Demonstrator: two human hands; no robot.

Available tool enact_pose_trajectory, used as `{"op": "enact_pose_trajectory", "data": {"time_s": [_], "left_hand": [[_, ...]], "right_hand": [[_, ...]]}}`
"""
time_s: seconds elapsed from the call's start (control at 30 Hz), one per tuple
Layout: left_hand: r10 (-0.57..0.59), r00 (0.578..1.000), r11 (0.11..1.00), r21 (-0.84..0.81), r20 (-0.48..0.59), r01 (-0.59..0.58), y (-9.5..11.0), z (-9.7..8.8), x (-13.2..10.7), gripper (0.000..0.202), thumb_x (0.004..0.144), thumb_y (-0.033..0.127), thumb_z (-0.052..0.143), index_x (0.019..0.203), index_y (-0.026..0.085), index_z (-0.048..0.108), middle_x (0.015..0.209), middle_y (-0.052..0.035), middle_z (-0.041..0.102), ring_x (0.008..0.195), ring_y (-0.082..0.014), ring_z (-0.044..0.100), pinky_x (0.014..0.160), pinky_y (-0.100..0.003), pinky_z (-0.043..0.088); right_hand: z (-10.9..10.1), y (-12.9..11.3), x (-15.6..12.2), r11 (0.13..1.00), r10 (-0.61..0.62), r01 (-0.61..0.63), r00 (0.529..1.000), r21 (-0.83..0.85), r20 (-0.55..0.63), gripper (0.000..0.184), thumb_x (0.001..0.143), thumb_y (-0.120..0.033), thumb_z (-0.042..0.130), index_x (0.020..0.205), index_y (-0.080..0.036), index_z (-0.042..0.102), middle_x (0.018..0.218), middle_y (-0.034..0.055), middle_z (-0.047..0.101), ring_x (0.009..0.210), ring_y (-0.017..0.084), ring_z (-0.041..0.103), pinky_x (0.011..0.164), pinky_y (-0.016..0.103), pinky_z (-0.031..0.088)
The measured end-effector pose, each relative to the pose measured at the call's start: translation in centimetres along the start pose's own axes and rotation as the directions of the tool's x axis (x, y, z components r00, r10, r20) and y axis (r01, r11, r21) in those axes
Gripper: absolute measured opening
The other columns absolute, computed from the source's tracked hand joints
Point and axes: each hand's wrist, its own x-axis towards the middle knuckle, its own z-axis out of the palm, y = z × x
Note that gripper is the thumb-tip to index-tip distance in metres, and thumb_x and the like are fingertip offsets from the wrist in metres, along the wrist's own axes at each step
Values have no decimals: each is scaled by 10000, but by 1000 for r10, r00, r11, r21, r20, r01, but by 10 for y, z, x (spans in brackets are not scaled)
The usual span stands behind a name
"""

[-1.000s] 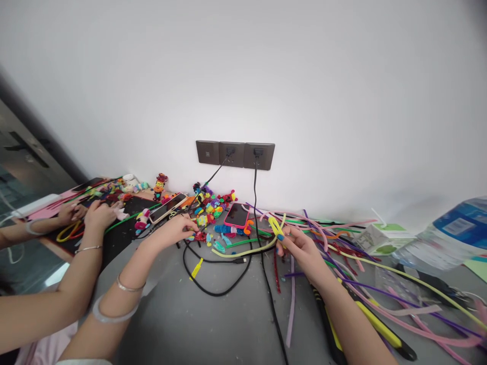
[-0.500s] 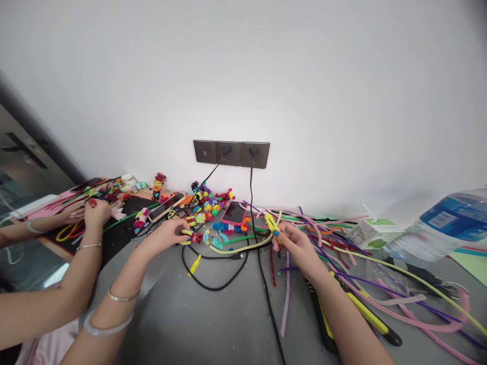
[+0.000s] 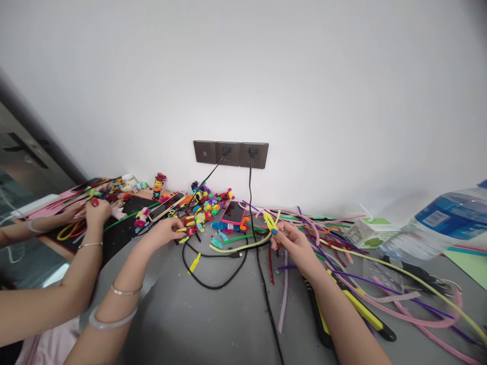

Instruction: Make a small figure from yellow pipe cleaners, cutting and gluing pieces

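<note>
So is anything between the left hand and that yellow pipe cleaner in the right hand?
Only low clutter. Between the left hand and the yellow pipe cleaner pinched in the right hand, black cables and small coloured bits lie flat on the table; nothing tall.

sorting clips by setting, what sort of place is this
Probably a shared craft table indoors: loose pipe cleaners strewn over the grey tabletop, small finished figures by the wall sockets, and another person's hands working alongside.

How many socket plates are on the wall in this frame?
3, in one row on the wall: the left plate has nothing plugged in; the middle plate holds one black cable, the right plate another. None seems hidden.
</note>
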Motion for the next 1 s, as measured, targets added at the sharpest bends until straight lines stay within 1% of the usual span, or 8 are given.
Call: {"op": "enact_pose_trajectory", "data": {"time_s": [0.13, 0.3, 0.37, 0.47, 0.6, 0.8, 0.9, 1.0], "left_hand": [[4, 1000, 991, 130, -7, -3, 16, -5, -7, 281, 709, 413, 599, 874, 192, 655, 922, -68, 722, 833, -258, 662, 735, -323, 477], [78, 990, 977, 207, -119, -52, 45, -4, -3, 534, 772, 420, 567, 1231, 147, 570, 1251, -166, 637, 1142, -333, 603, 924, -383, 469], [109, 992, 969, 227, -57, -94, 55, -1, 2, 505, 808, 389, 516, 1242, 136, 570, 1306, -176, 599, 1205, -325, 569, 978, -383, 444], [167, 984, 953, 247, 61, -177, 63, 2, 6, 399, 814, 345, 490, 1122, 143, 643, 1239, -159, 631, 1074, -289, 635, 927, -356, 466], [139, 987, 964, 219, 75, -152, 64, -3, 12, 330, 842, 350, 464, 998, 149, 674, 1030, -133, 707, 921, -278, 666, 845, -359, 488], [189, 976, 960, 231, -108, -160, 71, 11, 43, 476, 869, 217, 450, 1334, 121, 493, 1344, -177, 574, 1230, -294, 549, 1020, -395, 422], [241, 949, 952, 242, -203, -190, 83, 25, 65, 530, 863, 174, 472, 1387, 102, 433, 1348, -196, 558, 1228, -301, 540, 1037, -418, 410], [196, 927, 958, 266, -321, -111, 93, 33, 87, 506, 819, 171, 559, 1316, 95, 502, 1264, -191, 606, 1200, -315, 541, 1044, -428, 390]], "right_hand": [[0, 0, 0, 1000, -6, 6, 1000, -14, 0, 394, 813, -589, 611, 772, -227, 462, 556, -19, 589, 520, 144, 512, 525, 268, 364], [-1, 1, 0, 1000, -22, 22, 1000, 17, 0, 366, 821, -556, 620, 784, -224, 472, 555, -26, 594, 520, 138, 516, 530, 260, 367], [-1, 2, 1, 999, -24, 24, 1000, 29, -7, 366, 818, -555, 625, 783, -224, 474, 552, -29, 595, 516, 136, 516, 530, 257, 368], [-2, 2, 1, 999, -30, 31, 999, 26, -26, 368, 812, -559, 630, 787, -224, 480, 562, -25, 607, 519, 139, 525, 532, 259, 375], [-2, 3, 2, 999, -24, 26, 999, 28, -39, 369, 806, -558, 636, 787, -225, 478, 567, -23, 612, 520, 141, 533, 534, 263, 388], [-2, 4, 3, 999, -21, 23, 999, 43, -43, 381, 795, -569, 645, 782, -228, 475, 560, -24, 607, 513, 138, 525, 530, 267, 396], [-2, 5, 4, 999, -24, 25, 999, 27, -48, 398, 785, -595, 637, 784, -230, 476, 551, -22, 601, 503, 142, 525, 512, 269, 394], [-3, 6, 5, 1000, -28, 29, 998, 13, -59, 396, 793, -596, 626, 789, -231, 474, 550, -24, 598, 502, 142, 525, 504, 267, 390]]}}
